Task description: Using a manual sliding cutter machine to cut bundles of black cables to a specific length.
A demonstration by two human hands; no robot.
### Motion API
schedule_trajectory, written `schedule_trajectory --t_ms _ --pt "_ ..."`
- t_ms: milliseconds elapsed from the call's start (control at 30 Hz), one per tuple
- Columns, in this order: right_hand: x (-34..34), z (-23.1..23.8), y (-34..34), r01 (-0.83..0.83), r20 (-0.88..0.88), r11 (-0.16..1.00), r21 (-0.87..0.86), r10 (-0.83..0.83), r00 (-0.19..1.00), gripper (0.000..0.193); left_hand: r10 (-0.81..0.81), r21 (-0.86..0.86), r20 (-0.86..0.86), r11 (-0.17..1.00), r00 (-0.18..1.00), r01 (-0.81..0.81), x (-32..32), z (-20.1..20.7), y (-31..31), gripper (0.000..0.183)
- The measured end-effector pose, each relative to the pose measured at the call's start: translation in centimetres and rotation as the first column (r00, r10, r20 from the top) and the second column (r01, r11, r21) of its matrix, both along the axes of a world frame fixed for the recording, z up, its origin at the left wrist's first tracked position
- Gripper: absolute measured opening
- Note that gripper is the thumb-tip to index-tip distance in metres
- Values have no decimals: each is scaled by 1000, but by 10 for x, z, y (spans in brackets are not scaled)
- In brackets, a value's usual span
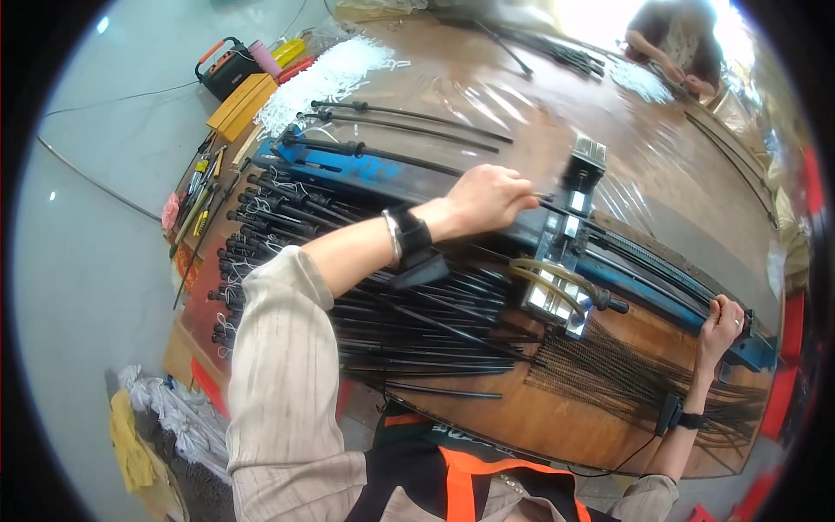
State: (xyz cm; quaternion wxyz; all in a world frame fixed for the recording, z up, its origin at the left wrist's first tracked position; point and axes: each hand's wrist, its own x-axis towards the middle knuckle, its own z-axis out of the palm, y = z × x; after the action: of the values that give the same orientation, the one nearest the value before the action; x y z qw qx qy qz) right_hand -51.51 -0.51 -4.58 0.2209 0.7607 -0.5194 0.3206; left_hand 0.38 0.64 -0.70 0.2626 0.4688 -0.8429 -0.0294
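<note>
"Left hand (491, 200) first: how does it stand?"

"Nearly a fist. My fingers are folded and my thumb presses in, closed on a long, slender black rod (409, 160)."

"And the right hand (720, 324)?"

"Its fingers are curled at the far right end of a long blue metal beam (383, 176). I can't tell whether they grip anything there."

"How does the rod look?"

"Straight and dark, with a thick black collar (357, 150) towards its left end. It lies over the blue beam, slanting down into my left hand, and a thin dark tip shows past my fingers, close to a silver metal clamp block (544, 303)."

"And nearer you?"

"Many loose black rods (426, 326), then thin, dark ridged strips (583, 374) on the brown wooden table (557, 426)."
</note>
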Motion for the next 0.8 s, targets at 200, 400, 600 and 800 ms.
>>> schedule_trajectory --t_ms 200,400,600,800 --pt "6 4 8 25 -7 1000 15 -25 1000 15 -24 -242 -96 970 995 0 -6 -7 -1 27" --pt "119 18 60 -178 81 984 28 176 981 33 14 -119 50 993 999 -8 -9 -2 6 19" --pt "133 4 104 -315 118 930 192 297 948 32 69 28 51 997 996 -71 -22 7 -1 18" --pt "159 9 109 -358 240 917 176 313 919 27 99 0 102 995 990 -100 -21 7 2 18"
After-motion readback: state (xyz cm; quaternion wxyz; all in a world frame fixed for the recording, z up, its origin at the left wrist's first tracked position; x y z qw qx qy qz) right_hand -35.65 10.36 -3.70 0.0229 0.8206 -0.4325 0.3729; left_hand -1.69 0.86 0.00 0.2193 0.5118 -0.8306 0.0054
